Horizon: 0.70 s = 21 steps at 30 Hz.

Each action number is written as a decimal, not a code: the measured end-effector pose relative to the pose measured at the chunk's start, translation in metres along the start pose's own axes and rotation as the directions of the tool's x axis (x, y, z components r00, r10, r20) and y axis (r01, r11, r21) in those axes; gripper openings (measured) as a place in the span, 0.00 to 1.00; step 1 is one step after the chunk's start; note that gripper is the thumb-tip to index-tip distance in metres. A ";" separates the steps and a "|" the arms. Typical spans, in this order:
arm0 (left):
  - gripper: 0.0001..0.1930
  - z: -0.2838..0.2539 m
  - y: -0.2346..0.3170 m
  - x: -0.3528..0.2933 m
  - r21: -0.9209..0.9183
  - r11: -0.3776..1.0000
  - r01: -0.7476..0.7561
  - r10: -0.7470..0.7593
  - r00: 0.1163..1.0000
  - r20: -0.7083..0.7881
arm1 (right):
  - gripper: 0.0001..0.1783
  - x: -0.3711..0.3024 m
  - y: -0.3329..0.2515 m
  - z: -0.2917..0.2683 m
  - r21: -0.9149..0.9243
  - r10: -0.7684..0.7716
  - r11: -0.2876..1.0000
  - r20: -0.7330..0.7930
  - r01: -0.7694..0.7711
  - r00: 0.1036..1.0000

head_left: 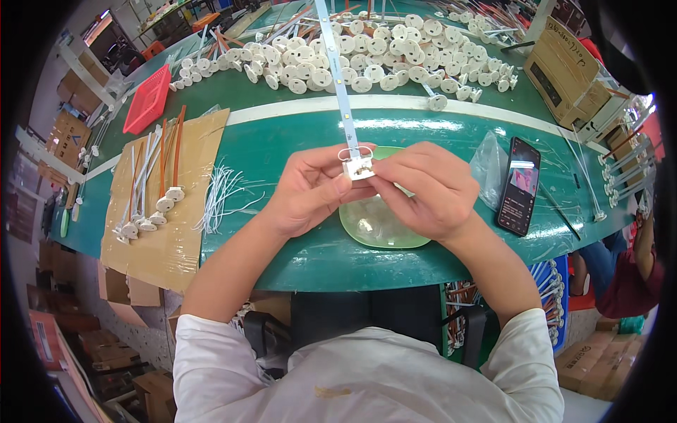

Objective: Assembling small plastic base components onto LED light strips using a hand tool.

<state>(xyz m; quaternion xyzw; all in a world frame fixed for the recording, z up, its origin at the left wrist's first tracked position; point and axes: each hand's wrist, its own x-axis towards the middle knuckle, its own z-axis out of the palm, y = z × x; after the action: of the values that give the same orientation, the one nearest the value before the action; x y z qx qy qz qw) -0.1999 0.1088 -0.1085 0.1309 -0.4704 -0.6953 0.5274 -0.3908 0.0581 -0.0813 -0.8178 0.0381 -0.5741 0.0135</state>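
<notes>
My left hand (314,190) pinches a white lamp base (360,169) between thumb and fingers, over the near middle of the green table. A narrow LED strip (340,84) with small yellow chips rises from the base and points away from me. A thin white wire (355,149) loops where strip and base meet. My right hand (430,194) is closed, with thumb and forefinger pressed at the base's right side; its fingers hide whether anything small is between them. Below both hands sits a shallow light-green bowl (384,231), partly covered by them.
Many round white lamp bases (374,53) lie heaped along the back. Cardboard (159,240) at left bears several finished-looking sticks, beside a bundle of white wires (220,201). A phone (520,187), a plastic bag (486,169) and a carton (564,74) stand right; a red basket (148,99), far left.
</notes>
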 end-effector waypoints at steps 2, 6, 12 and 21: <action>0.25 -0.001 0.000 0.000 0.039 0.999 -0.007 0.008 0.999 -0.041 | 0.14 -0.001 0.000 -0.001 -0.012 0.017 1.000 0.009 -0.017 1.000; 0.31 0.004 0.010 0.001 0.069 0.997 0.025 -0.024 1.000 -0.011 | 0.10 -0.001 -0.003 0.000 0.515 0.608 0.581 0.239 -0.630 0.757; 0.34 0.001 0.005 0.001 0.044 0.994 0.104 -0.106 0.993 0.047 | 0.04 -0.010 0.004 -0.006 0.382 0.619 0.607 0.322 -0.697 0.716; 0.24 -0.017 -0.004 0.005 0.135 0.982 -0.135 0.160 0.966 -0.203 | 0.08 -0.018 0.025 -0.012 -0.009 0.466 0.836 0.538 -0.548 0.702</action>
<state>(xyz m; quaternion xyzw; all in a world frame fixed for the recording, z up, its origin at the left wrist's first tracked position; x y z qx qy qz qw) -0.1931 0.0955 -0.1188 0.2005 -0.4606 -0.6065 0.6162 -0.4095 0.0347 -0.0956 -0.8952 0.2134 -0.3066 0.2432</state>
